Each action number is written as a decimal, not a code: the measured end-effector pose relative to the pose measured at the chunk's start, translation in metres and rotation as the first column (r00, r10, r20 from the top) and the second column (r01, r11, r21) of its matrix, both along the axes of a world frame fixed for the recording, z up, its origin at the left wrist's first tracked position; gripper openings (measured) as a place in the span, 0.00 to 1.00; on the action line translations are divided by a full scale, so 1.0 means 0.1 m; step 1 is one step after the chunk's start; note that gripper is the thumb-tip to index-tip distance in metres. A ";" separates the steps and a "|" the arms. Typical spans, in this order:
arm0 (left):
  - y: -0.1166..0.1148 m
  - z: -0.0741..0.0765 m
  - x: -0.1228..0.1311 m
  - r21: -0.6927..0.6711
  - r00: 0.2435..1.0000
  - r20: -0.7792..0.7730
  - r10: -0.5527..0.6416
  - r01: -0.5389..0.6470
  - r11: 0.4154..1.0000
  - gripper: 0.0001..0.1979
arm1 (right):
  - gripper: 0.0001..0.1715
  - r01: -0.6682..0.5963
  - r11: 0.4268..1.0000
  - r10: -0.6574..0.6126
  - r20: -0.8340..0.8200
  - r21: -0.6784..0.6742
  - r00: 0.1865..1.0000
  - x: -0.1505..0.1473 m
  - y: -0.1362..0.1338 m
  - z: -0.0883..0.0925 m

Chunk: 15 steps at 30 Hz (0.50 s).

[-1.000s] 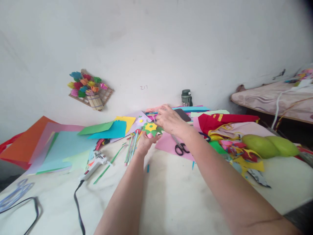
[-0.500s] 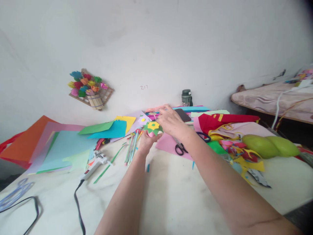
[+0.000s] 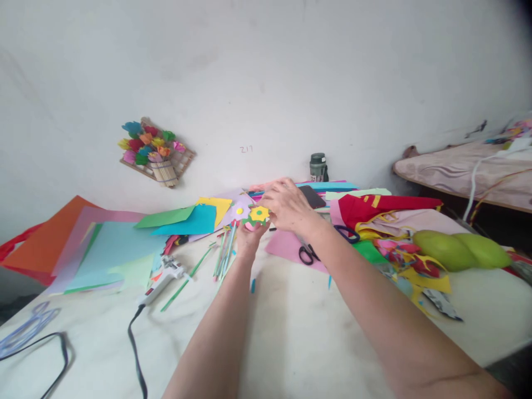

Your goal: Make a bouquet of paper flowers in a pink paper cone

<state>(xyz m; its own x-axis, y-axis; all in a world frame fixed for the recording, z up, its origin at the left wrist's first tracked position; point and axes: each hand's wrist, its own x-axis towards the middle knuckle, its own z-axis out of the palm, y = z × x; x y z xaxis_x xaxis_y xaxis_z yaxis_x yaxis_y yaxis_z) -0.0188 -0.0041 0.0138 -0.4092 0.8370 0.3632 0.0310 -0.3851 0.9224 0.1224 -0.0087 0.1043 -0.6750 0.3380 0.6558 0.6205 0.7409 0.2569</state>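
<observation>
My left hand [image 3: 248, 242] is closed around the lower part of a small paper flower piece, with its fingers partly hidden beneath. On top shows a yellow paper flower [image 3: 260, 214] with a green centre, over green paper leaves and a bit of pink. Beside it is a lilac paper flower [image 3: 239, 211] with a yellow middle. My right hand [image 3: 286, 204] curls in from the right, its bent fingertips at the edge of the yellow flower. What exactly lies between those fingertips is hidden. Scissors [image 3: 307, 254] lie on pink paper [image 3: 286, 246] below my right wrist.
A glue gun [image 3: 162, 280] with a black cord and several paper strips [image 3: 224, 252] lie left. Coloured sheets [image 3: 112, 255] spread beyond them. Behind are a phone [image 3: 311, 197] and a bottle [image 3: 318, 167]. Red cloth-like material [image 3: 374, 206], paper scraps and a green object [image 3: 461, 250] occupy the right.
My right hand has come slightly down and closer over the flower piece. The lilac flower now shows right beside the yellow one. My left hand keeps its hold, turned slightly.
</observation>
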 end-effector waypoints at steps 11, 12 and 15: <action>0.05 -0.13 -0.10 0.064 1.000 -0.015 -0.011 0.012 0.998 0.18 | 0.27 -0.017 0.982 -0.038 -0.292 -0.186 0.956 0.15 0.05 0.06; 0.07 -0.15 -0.12 0.079 0.999 -0.030 -0.018 0.020 0.997 0.16 | 0.25 -0.024 0.977 -0.047 -0.324 -0.212 0.945 0.15 0.08 0.04; 0.10 -0.20 -0.12 0.068 0.998 -0.054 -0.008 0.011 0.998 0.13 | 0.19 -0.027 0.938 -0.133 -0.430 -0.346 0.893 0.14 0.18 -0.03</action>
